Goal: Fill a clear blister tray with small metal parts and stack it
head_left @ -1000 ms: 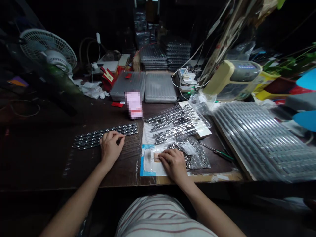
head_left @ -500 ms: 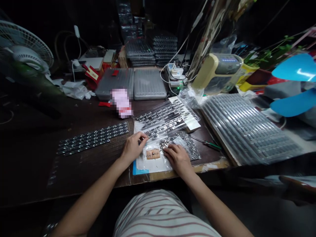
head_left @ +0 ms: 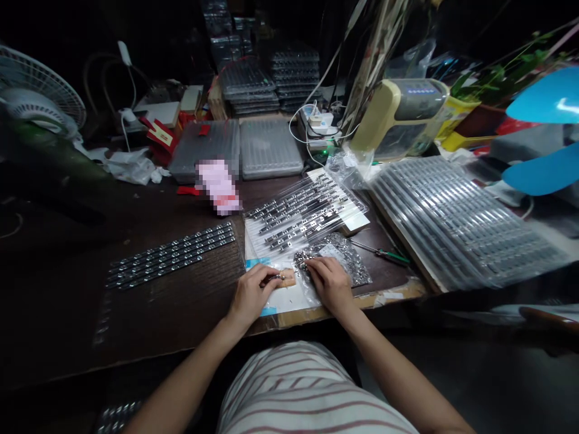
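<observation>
My left hand (head_left: 251, 295) pinches a small metal part (head_left: 274, 278) just beside a tan pad (head_left: 287, 277) on a white sheet (head_left: 266, 250). My right hand (head_left: 330, 283) rests on the edge of a transparent bag of small metal parts (head_left: 332, 256), its fingertips in the loose pile. Whether those fingers grip anything cannot be told. Beyond the sheet lie metal strips in plastic wrap (head_left: 303, 211). Several bare perforated metal strips (head_left: 170, 256) lie in a row on the dark table (head_left: 90, 301), to the left of my left hand.
A green-handled screwdriver (head_left: 384, 255) lies right of the bag. A large stack of wrapped strips (head_left: 461, 223) fills the right side. Grey plastic cases (head_left: 270, 149) stand at the back, near a beige machine (head_left: 398, 117), a power strip (head_left: 316, 135) and a fan (head_left: 36, 96).
My left hand has moved right from the bare strips to the tan pad and now pinches a part. My right hand has moved from the pad onto the bag. The whole view has shifted left.
</observation>
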Tool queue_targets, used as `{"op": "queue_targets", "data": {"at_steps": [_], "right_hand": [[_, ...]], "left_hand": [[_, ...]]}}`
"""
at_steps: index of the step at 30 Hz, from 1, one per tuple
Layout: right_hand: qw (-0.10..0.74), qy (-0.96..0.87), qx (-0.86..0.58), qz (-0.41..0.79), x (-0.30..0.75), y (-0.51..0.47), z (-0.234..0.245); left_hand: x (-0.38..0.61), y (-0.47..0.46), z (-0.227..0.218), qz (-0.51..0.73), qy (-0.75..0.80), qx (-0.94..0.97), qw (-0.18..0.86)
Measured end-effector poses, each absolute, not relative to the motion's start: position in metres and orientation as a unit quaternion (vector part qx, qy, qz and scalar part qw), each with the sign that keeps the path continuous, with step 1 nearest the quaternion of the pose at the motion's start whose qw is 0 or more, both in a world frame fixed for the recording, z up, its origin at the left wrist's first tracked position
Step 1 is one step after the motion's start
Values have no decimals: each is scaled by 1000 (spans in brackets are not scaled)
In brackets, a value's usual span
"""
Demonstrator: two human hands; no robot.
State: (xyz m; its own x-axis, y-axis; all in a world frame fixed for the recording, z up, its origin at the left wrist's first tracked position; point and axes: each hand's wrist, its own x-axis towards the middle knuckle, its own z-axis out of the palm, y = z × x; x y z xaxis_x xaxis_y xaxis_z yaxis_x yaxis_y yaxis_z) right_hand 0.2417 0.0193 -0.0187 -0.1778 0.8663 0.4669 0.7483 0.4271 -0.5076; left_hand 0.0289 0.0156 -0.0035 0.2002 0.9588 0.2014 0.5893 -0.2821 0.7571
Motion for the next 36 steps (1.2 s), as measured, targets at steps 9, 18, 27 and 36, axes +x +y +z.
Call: {"op": "queue_targets", "data": {"at_steps": [9, 18, 27, 36], "right_hand": [[397, -756, -508, 113, 245, 23, -21], [400, -762, -488, 145, 239, 20, -18], [324, -800, -495, 102, 200, 21, -11], [255, -828, -496, 56, 222, 23, -12]], "left_hand": [[36, 14, -15, 357, 516, 750, 209], [41, 14, -10, 315, 519, 774, 177], [31, 19, -13, 445, 546, 659, 262], [31, 20, -13, 448, 554, 651, 262]]}}
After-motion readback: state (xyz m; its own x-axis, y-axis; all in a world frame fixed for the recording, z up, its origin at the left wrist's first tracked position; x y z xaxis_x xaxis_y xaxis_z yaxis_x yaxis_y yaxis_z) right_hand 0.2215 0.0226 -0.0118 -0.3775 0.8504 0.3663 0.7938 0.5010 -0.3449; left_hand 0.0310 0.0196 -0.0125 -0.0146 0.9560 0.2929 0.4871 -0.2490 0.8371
